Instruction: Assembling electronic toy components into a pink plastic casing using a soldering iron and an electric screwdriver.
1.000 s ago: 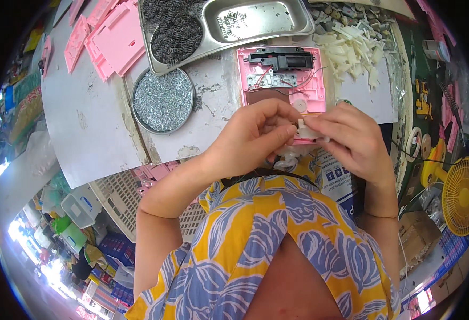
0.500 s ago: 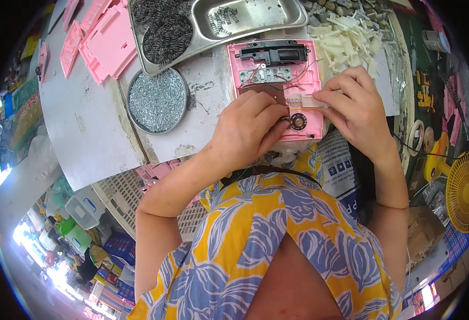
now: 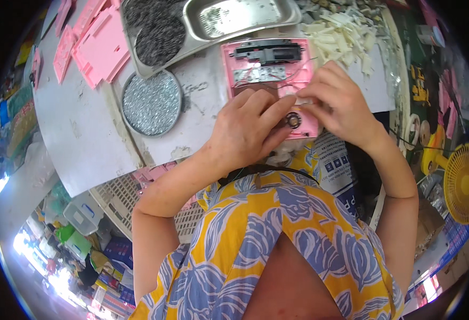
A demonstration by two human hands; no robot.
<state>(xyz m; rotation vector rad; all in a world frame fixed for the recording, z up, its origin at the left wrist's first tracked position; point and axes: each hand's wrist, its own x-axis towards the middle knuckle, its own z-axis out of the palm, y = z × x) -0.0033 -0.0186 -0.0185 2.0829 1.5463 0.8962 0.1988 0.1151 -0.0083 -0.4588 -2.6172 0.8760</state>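
A pink plastic case [image 3: 313, 128] lies open-side up in front of me. In it sit a black mechanism [image 3: 269, 52], a silver metal plate [image 3: 259, 74] with thin wires, and a round speaker [image 3: 293, 120] at the near right. My right hand [image 3: 340, 101] pinches a small whitish plastic piece [image 3: 301, 100] low over the case's right half; fingertips partly cover it. My left hand [image 3: 250, 125] curls over the left part of the case, its index fingertip beside the whitish piece and its thumb near the speaker. Whatever lies under its fingers is hidden.
Left of the case stands a round dish [image 3: 180, 109] of small silvery parts. Behind it, a metal tray [image 3: 192, 38] holds dark springs. Cream plastic parts [image 3: 341, 40] are heaped at the far right, pink panels [image 3: 104, 50] at the far left. A yellow fan [image 3: 461, 184] is at right.
My left index finger has reached right, to the whitish piece. My right hand's fingers have come closer around that piece and cover more of it. The whole view has shifted slightly.
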